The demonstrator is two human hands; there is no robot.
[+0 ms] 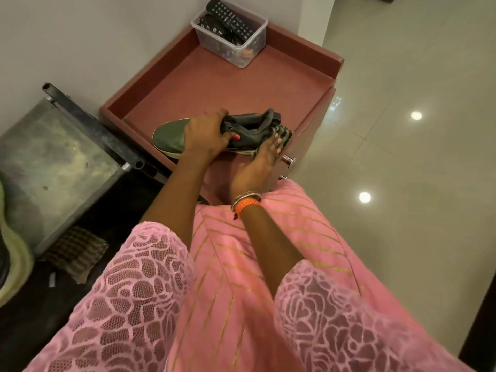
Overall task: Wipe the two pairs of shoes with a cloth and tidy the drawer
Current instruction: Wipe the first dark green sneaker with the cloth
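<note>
1. Shoes: green and grey uppers, one lying across the near edge of the open drawer, toe toward 9 o'clock, heel toward 3 o'clock. A second shoe seems tucked behind the first; only dark collars show, so I cannot tell for sure.
2. Left hand: fingers curled over the tongue and collar, thumb on the near side, gripping the shoe at mid-length.
3. Right hand: straight fingers pressed flat against the heel end at 3 o'clock, steadying rather than grasping. Bangles at the wrist.
4. Drawer: reddish-brown, pulled out, floor mostly bare. At its 12 o'clock corner stands a clear plastic box holding remote controls.
5. Cloth: a checked piece lies on the dark floor at 8 o'clock, well apart from both hands. Whether it is the wiping cloth is a guess.
6. Step in hand, as judged: seating the shoe inside the drawer. Advice: keep the sole flat, slide it toward the near wall with the heel hand guiding, leave room beside it for its partner, and keep it apart from the plastic box.
</note>
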